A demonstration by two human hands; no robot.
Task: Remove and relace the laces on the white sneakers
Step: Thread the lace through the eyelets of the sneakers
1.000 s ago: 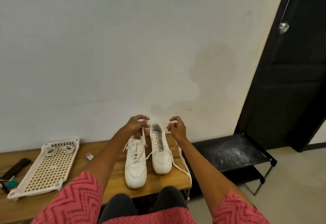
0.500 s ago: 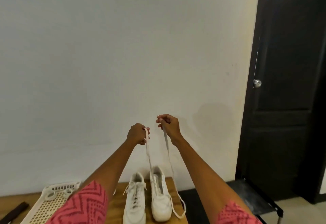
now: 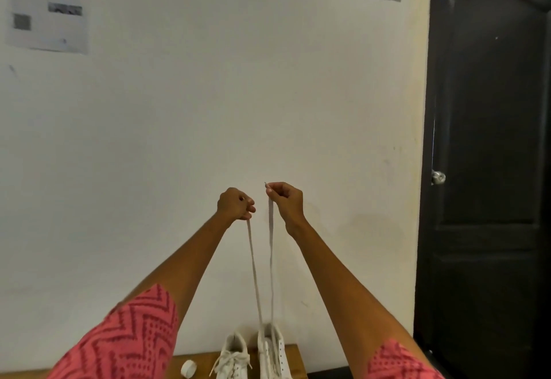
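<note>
Head view. Both arms were raised before a pale wall [image 3: 268, 95]. The left hand [image 3: 235, 204] gripped one end of a white lace [image 3: 270, 259] in curled fingers; the right hand [image 3: 284, 198] pinched the other end between thumb and fingers. Both strands hung taut down to the right sneaker [image 3: 274, 354], which stood on a wooden bench [image 3: 293, 357] against the wall. The left sneaker [image 3: 234, 359], laced, stood just beside it. A dark door [image 3: 489, 169] lay at right.
</note>
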